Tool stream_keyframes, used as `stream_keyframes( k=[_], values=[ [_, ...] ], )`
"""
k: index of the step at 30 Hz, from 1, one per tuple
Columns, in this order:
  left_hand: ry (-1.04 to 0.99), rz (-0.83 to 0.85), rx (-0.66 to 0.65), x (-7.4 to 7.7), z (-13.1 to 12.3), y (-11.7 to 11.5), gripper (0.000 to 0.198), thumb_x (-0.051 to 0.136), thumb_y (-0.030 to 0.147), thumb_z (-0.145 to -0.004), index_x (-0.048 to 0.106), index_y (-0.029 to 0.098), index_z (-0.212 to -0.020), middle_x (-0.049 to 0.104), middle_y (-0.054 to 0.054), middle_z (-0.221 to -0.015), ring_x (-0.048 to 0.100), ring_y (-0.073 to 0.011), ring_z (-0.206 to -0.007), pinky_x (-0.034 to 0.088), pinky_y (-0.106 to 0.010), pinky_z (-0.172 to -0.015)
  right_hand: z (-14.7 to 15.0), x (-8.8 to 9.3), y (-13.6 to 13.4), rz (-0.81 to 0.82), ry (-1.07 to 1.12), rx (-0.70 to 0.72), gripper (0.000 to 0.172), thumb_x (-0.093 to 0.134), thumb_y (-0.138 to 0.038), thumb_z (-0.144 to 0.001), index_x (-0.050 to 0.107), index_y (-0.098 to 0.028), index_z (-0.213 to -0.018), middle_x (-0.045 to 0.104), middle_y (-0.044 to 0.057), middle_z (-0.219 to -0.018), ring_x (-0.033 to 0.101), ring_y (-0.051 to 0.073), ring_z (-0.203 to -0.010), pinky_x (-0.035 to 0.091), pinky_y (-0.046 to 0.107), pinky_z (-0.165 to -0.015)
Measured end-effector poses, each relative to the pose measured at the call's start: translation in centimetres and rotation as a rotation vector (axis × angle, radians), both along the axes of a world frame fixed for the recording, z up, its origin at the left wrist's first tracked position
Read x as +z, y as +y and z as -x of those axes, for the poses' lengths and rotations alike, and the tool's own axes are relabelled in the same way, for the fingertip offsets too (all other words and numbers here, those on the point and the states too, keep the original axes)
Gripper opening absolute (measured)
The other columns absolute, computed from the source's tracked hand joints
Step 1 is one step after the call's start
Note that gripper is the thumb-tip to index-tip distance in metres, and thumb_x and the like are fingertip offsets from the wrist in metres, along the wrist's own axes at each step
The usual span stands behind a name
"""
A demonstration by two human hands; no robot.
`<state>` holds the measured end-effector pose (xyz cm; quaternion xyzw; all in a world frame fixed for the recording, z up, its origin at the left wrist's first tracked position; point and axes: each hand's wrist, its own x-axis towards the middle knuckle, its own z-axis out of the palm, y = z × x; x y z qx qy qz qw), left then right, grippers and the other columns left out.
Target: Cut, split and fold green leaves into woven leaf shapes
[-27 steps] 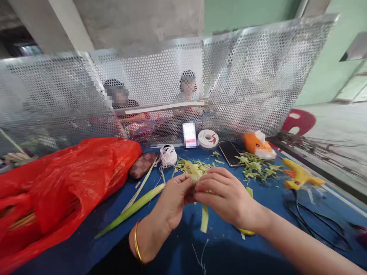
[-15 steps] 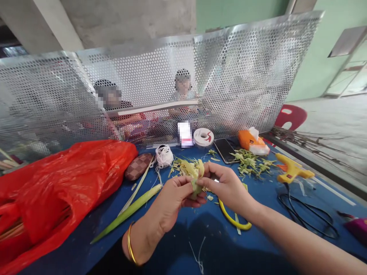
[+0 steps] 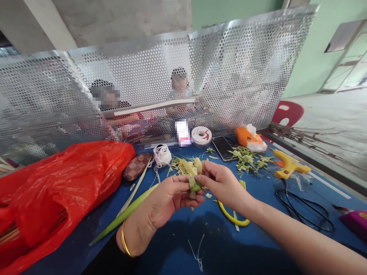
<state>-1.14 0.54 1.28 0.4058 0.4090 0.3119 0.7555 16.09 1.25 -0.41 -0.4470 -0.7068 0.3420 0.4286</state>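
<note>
"One blue table (image 3: 166,244) carries a red bag (image 3: 94,164) at its left edge. And the hands?"

"Left hand (image 3: 163,194) and right hand (image 3: 226,183) both pinch a green leaf strip (image 3: 192,187), fingers closed, between the table's near and far edges."

"Which step?"

"Folding, it seems; next move calls for steady, gentle pressure."
</note>
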Motion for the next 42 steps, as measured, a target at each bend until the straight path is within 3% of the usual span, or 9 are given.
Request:
stream_keyframes(
  k=[5, 12, 19, 22, 25, 29, 32, 37, 42],
  values=[
    [0.024, -0.087, 0.067, -0.4, -0.2, 0.0, 0.021, 0.070, 0.025, -0.078, 0.067, 0.014, -0.095, 0.071, -0.006, -0.078, 0.065, -0.0122, -0.061, 0.051, -0.020, -0.055, 0.0, -0.2, -0.1, 0.024, 0.056, -0.027, 0.026, 0.054, -0.025, -0.080, 0.038, -0.022, -0.060, 0.041, -0.007, -0.055, 0.041, 0.010, -0.053, 0.031, 0.024, -0.050],
    [0.026, -0.154, 0.180, -0.8, -0.8, -0.5, 0.022, 0.067, 0.035, -0.079, 0.067, 0.014, -0.085, 0.069, -0.005, -0.074, 0.059, -0.0099, -0.055, 0.039, -0.017, -0.045, 0.4, -0.4, -0.2, 0.102, 0.182, -0.094, 0.020, 0.055, -0.024, -0.077, 0.042, -0.022, -0.062, 0.042, -0.007, -0.054, 0.046, 0.011, -0.051, 0.039, 0.024, -0.051],
    [0.153, -0.280, 0.263, -0.8, -1.8, -1.0, 0.031, 0.080, 0.028, -0.064, 0.069, 0.015, -0.090, 0.060, 0.002, -0.064, 0.046, -0.0063, -0.050, 0.031, -0.019, -0.045, 0.5, -0.5, 0.0, 0.065, 0.105, -0.184, 0.022, 0.056, -0.025, -0.076, 0.042, -0.022, -0.059, 0.042, -0.007, -0.053, 0.038, 0.011, -0.052, 0.031, 0.024, -0.048],
    [0.194, -0.320, 0.328, -1.0, -2.2, -1.1, 0.026, 0.078, 0.031, -0.066, 0.071, 0.014, -0.085, 0.058, 0.003, -0.060, 0.041, -0.0059, -0.047, 0.027, -0.020, -0.043, 0.7, -0.6, -0.1, 0.105, 0.161, -0.150, 0.020, 0.056, -0.028, -0.078, 0.046, -0.021, -0.063, 0.041, -0.007, -0.053, 0.037, 0.010, -0.052, 0.031, 0.024, -0.049],
    [0.161, -0.270, 0.383, -1.0, -2.0, -0.9, 0.025, 0.078, 0.033, -0.067, 0.071, 0.014, -0.081, 0.065, -0.001, -0.067, 0.041, -0.0051, -0.047, 0.026, -0.020, -0.044, 0.8, -0.4, -0.4, 0.173, 0.297, -0.084, 0.015, 0.059, -0.034, -0.080, 0.051, -0.021, -0.083, 0.041, -0.009, -0.053, 0.038, 0.011, -0.049, 0.033, 0.024, -0.048],
    [0.061, -0.169, 0.454, -0.5, -1.3, -0.6, 0.024, 0.081, 0.029, -0.062, 0.068, 0.013, -0.075, 0.059, 0.003, -0.061, 0.040, -0.0035, -0.046, 0.025, -0.018, -0.043, 0.5, 0.5, -0.9, 0.118, 0.320, 0.004, 0.019, 0.066, -0.029, -0.077, 0.053, -0.021, -0.089, 0.055, -0.004, -0.066, 0.050, 0.012, -0.060, 0.040, 0.025, -0.055],
    [0.008, -0.141, 0.432, -0.1, -0.9, -0.5, 0.023, 0.081, 0.026, -0.062, 0.067, 0.013, -0.074, 0.059, 0.002, -0.062, 0.040, -0.0028, -0.046, 0.025, -0.017, -0.043, 0.1, 1.1, -1.0, 0.002, 0.201, 0.089, 0.005, 0.063, -0.024, -0.081, 0.062, -0.021, -0.085, 0.062, -0.001, -0.076, 0.055, 0.013, -0.068, 0.044, 0.026, -0.063],
    [0.002, -0.121, 0.388, -0.1, -0.9, -0.7, 0.023, 0.083, 0.026, -0.061, 0.068, 0.014, -0.073, 0.058, 0.003, -0.060, 0.041, -0.0032, -0.047, 0.025, -0.018, -0.046, -0.2, 1.2, -0.8, -0.133, 0.171, 0.082, 0.009, 0.060, -0.021, -0.083, 0.068, -0.021, -0.079, 0.066, 0.000, -0.075, 0.059, 0.015, -0.072, 0.045, 0.028, -0.067],
    [0.023, -0.157, 0.348, -0.5, -0.9, -0.7, 0.021, 0.082, 0.028, -0.062, 0.071, 0.015, -0.074, 0.059, 0.002, -0.060, 0.038, -0.0040, -0.046, 0.023, -0.020, -0.046, 0.2, 1.1, -0.9, 0.046, 0.282, 0.080, 0.016, 0.062, -0.030, -0.082, 0.065, -0.020, -0.069, 0.063, 0.001, -0.069, 0.056, 0.015, -0.068, 0.044, 0.028, -0.065]
  ],
)
